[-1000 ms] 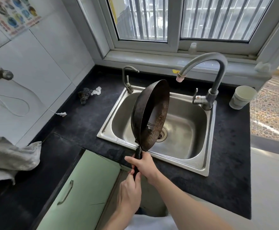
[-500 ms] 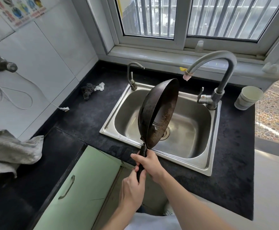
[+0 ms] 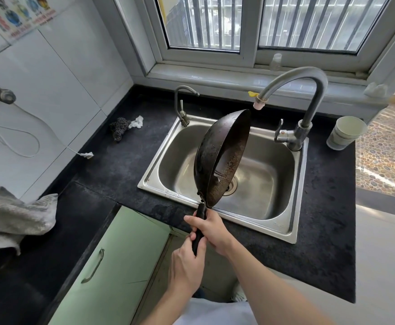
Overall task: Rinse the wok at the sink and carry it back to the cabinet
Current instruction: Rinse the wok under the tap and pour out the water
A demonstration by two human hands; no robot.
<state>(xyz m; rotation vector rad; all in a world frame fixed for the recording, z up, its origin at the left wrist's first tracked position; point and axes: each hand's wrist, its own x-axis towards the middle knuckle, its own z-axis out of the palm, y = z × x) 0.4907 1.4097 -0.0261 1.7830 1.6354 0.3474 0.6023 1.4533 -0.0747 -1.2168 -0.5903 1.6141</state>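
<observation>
A dark, worn wok (image 3: 220, 158) is held almost on edge above the steel sink (image 3: 292, 233), its hollow side facing right and its rim just below the tall faucet's spout (image 3: 259, 104). Both hands grip its black handle over the sink's front edge. My right hand (image 3: 211, 228) is wrapped around the handle nearer the pan. My left hand (image 3: 186, 266) holds the handle's end below it. No water runs from the faucet. A green cabinet door (image 3: 112, 273) stands open below the counter, left of my arms.
A small second tap (image 3: 182, 106) stands at the sink's back left corner. A steel scourer and a white scrap (image 3: 123, 127) lie on the black counter to the left. Pale cups (image 3: 345, 133) stand at the right. A grey cloth (image 3: 15, 219) hangs at the far left.
The wok has stayed tilted on edge over the sink with both hands on the handle. The view has shifted slightly; the pan's rim sits closer to the faucet spout.
</observation>
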